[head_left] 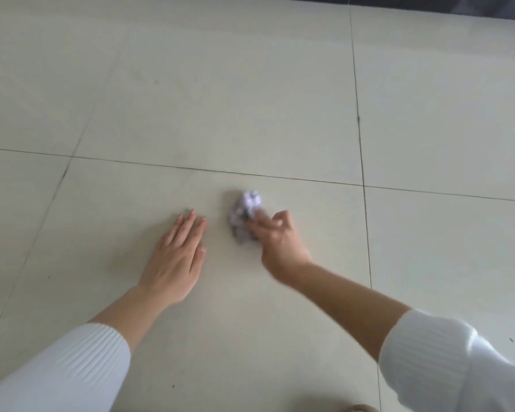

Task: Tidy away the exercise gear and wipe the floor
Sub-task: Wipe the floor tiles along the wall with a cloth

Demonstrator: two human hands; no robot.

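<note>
Cloth lying bunched on the floor, pinched in the right grip.

The cloth (246, 215) is sitting as a crumpled wad on the pale tiled floor (250, 84), just short of its tile's far edge and well in from that tile's right edge. Its long axis is running roughly away from the person, the far end tilting slightly right. It is showing pale lilac at the far end and greyer nearer, with a blurred outline. The right grip (280, 242) is grasping the wad's near right side, fingers curled round it. The left grip (176, 257) is lying released, fingers straight and flat on the floor, just left of the cloth and apart from it.
</note>
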